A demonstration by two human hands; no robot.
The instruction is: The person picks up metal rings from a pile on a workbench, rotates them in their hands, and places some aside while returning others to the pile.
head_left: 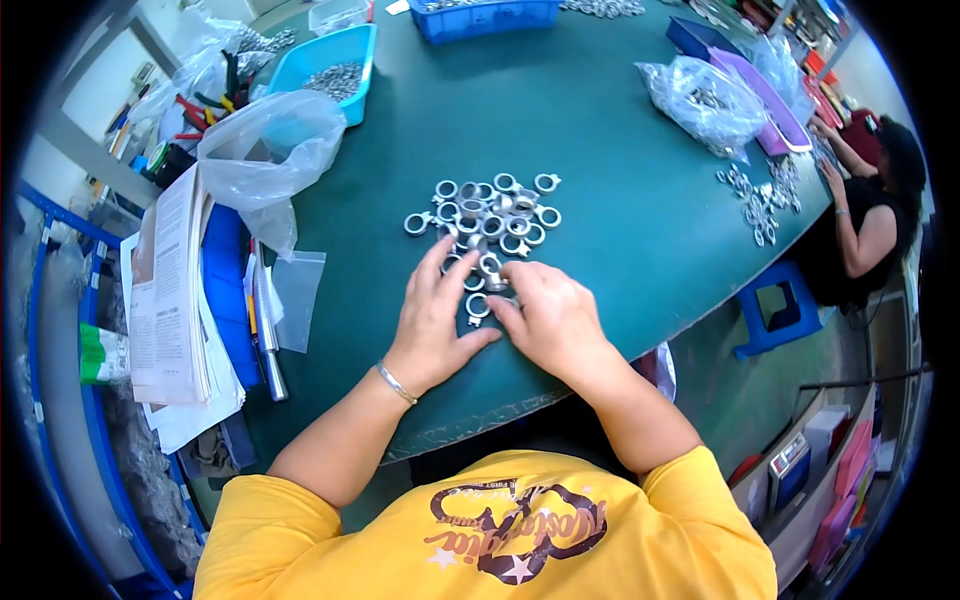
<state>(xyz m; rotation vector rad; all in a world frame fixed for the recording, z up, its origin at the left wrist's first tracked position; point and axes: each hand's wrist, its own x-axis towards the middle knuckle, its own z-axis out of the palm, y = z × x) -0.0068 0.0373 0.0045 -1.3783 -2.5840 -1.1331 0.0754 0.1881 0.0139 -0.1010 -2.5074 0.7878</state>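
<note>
Small silver metal rings with little side lugs lie in a loose pile (471, 208) on the green tabletop (420, 130). My left hand (430, 318) rests at the near left side of the pile, fingers spread and fingertips touching the closest rings. My right hand (552, 318) is at the near right side, its thumb and bent fingers closed about one metal ring (495, 284). Its other fingers are curled under and partly hidden. Between the two hands, nearest to me, lies a single ring (478, 306).
To the left are a clear plastic bag (275, 140), a turquoise bin (368, 62) of small parts, papers (170, 300) and pens. A blue bin (485, 20) stands at the back. A filled bag (700, 105) and purple tray (765, 100) lie right, near a seated person (872, 225) and blue stool (780, 310).
</note>
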